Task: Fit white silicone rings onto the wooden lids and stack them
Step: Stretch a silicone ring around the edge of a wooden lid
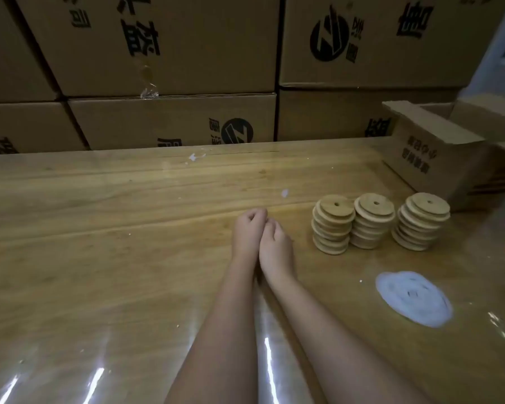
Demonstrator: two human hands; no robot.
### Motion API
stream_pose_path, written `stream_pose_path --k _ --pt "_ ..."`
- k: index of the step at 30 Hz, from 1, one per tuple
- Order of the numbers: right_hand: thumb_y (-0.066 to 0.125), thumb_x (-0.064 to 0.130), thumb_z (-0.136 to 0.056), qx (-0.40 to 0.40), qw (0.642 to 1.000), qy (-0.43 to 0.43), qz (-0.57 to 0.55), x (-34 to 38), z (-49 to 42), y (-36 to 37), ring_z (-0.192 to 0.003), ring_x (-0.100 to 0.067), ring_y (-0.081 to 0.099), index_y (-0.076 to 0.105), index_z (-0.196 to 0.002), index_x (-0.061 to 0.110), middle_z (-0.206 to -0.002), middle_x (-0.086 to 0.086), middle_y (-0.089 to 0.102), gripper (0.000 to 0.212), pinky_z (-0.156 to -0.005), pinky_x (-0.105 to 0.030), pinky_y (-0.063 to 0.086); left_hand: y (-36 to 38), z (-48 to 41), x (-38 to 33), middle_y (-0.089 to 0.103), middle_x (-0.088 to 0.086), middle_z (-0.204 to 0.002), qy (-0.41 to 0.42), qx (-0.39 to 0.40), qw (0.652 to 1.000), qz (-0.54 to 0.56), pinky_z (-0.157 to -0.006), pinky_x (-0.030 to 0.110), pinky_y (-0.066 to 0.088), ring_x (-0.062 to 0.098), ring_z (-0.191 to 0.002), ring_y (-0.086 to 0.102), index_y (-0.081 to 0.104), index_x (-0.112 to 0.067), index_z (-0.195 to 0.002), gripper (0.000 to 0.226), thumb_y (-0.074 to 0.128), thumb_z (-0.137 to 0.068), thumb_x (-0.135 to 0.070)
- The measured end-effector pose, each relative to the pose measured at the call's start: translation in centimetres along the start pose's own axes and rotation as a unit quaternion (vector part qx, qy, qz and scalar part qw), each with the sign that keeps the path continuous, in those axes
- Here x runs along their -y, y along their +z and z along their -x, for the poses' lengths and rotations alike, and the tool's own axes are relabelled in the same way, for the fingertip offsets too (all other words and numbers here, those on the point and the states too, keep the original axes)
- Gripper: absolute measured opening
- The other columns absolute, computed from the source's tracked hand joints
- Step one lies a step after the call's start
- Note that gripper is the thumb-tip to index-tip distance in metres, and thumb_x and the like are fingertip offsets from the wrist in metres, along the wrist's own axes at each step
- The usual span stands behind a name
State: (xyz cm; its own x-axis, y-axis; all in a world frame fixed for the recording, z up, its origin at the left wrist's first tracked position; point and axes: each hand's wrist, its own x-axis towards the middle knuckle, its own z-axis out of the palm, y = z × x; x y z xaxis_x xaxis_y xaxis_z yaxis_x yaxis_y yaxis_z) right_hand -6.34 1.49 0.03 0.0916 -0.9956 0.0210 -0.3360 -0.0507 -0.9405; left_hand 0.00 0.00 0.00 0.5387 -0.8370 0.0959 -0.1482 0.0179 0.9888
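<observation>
The left hand (250, 228) and right hand (276, 246) rest touching on the table (99, 228), fingers loosely curled and holding nothing, with three wooden lid stacks (373, 224) to their right and the pile of white silicone rings (413, 298) nearer the person.

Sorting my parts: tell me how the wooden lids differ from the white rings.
The wooden lids stand in three upright stacks; the white rings lie in one flat heap. The lids are tan, the rings white. Both rest on the table, untouched.
</observation>
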Motion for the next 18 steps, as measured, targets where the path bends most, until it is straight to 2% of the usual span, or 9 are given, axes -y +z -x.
stream_pose_path --k 3,9,14,18 --pt "0.032 0.025 -0.099 -0.011 1.000 -0.026 0.007 -0.6 -0.1 0.2 -0.094 -0.033 0.060 0.062 -0.098 0.013 -0.099 -0.016 0.068 0.033 -0.065 -0.029 0.032 -0.1 -0.1 0.3 0.025 -0.011 -0.043 -0.007 0.010 1.000 0.000 -0.052 0.031 0.021 0.006 -0.048 0.024 0.031 -0.023 -0.042 0.052 0.048 -0.088 -0.009" --pt "0.038 0.027 -0.097 0.033 0.996 -0.079 0.031 -1.4 0.0 0.4 -0.084 -0.031 0.060 0.059 -0.083 0.015 -0.086 -0.013 0.067 0.029 -0.071 -0.039 0.045 -2.0 1.2 0.5 0.032 -0.010 -0.051 0.017 0.029 0.999 -0.002 -0.050 0.024 0.026 0.001 -0.048 0.030 0.033 -0.023 -0.055 0.044 0.044 -0.096 -0.009" --pt "0.040 0.030 -0.094 0.117 0.984 -0.117 0.059 -1.8 0.6 0.2 -0.078 -0.027 0.058 0.054 -0.077 0.015 -0.077 -0.007 0.064 0.027 -0.072 -0.041 0.046 -3.9 3.0 0.9 0.034 -0.008 -0.054 0.023 0.015 1.000 -0.009 -0.055 0.029 0.028 0.004 -0.052 0.032 0.036 -0.020 -0.058 0.041 0.042 -0.098 -0.012" --pt "0.042 0.032 -0.092 0.135 0.980 -0.129 0.072 -1.6 0.8 -0.1 -0.068 -0.023 0.055 0.048 -0.066 0.019 -0.063 0.001 0.057 0.029 -0.066 -0.040 0.044 -4.9 3.7 1.1 0.041 -0.013 -0.047 0.015 0.016 1.000 -0.021 -0.057 0.029 0.031 0.004 -0.050 0.037 0.041 -0.019 -0.058 0.040 0.043 -0.098 -0.015"
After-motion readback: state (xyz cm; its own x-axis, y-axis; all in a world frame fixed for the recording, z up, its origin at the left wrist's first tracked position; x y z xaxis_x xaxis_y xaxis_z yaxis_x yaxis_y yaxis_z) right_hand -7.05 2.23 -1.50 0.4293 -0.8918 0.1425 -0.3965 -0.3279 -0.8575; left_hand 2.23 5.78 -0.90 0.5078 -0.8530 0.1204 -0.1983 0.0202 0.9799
